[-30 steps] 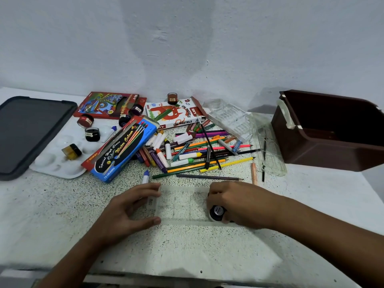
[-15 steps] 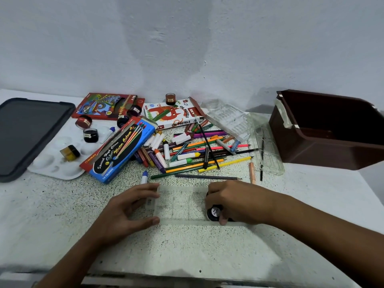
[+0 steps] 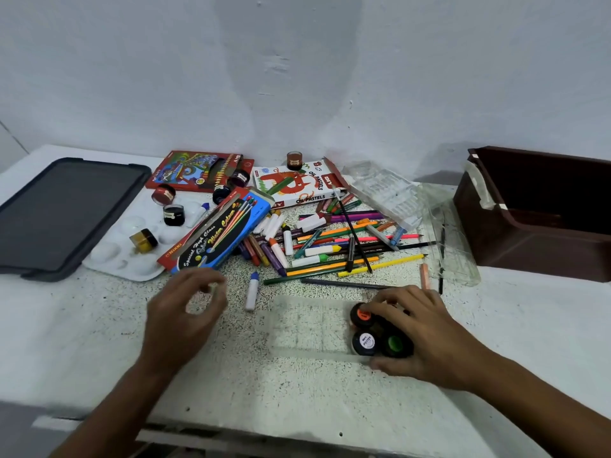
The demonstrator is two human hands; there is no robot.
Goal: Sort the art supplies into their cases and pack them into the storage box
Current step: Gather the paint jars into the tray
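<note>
A clear plastic tray [image 3: 307, 325] lies on the speckled table in front of me. At its right end stand three small paint jars: an orange-topped one [image 3: 363, 315], a white-labelled one [image 3: 365, 342] and a green-topped one [image 3: 395, 343]. My right hand [image 3: 426, 335] cups them, fingers curled over the orange jar and thumb at the tray's near edge. My left hand [image 3: 185, 315] hovers blurred left of the tray, fingers loosely curled, holding nothing I can see. The brown storage box [image 3: 529, 239] stands open at the right.
Pencils, pens and crayons [image 3: 330, 246] lie heaped behind the tray, with a white blue-capped marker [image 3: 253, 292] nearer. A blue watercolour box [image 3: 215, 236], red pencil box [image 3: 198, 170], oil pastels box [image 3: 297, 186], white palette [image 3: 115, 256] with jars, dark lid [image 3: 66, 213] and clear cases [image 3: 390, 196] surround them.
My left hand has let go of the tray's left end and lifted away to the left. My right hand shifted right, uncovering three jars in the tray.
</note>
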